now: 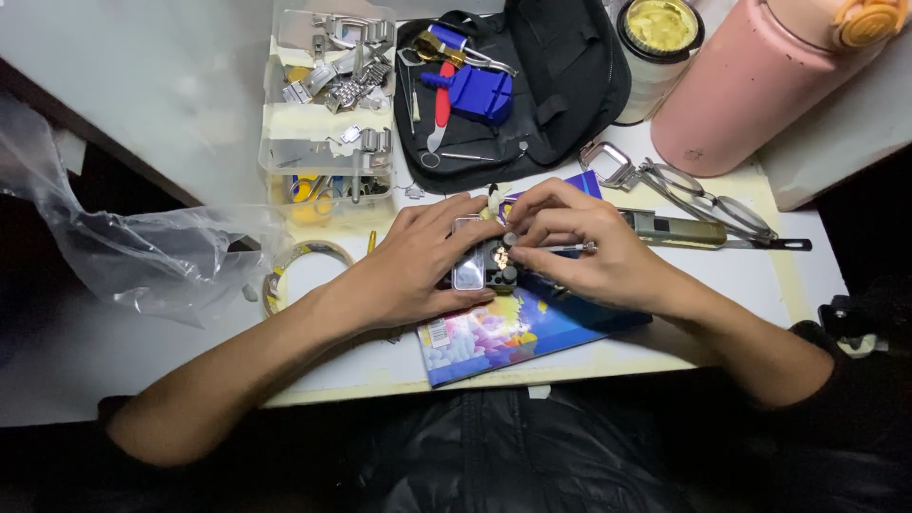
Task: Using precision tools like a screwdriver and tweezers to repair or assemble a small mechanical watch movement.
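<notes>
My left hand (pixel 418 261) grips a small black holder block (pixel 486 271) with a pale rectangular watch case (pixel 469 263) clamped in it, resting on a colourful booklet (pixel 494 332). My right hand (pixel 589 249) pinches a thin metal tool (pixel 570 248) whose tip meets the block's right side, the fingers curled over its top. Both hands touch the block at the middle of the white work surface (pixel 741 285).
A clear parts box (pixel 328 104) with metal links stands at the back left, an open black tool pouch (pixel 518 81) beside it. A pink bottle (pixel 750 81), a jar (pixel 658 43), eyeglasses (pixel 712 199), a utility knife (pixel 693 231), a tape roll (pixel 304 271) and a plastic bag (pixel 142 247) surround the hands.
</notes>
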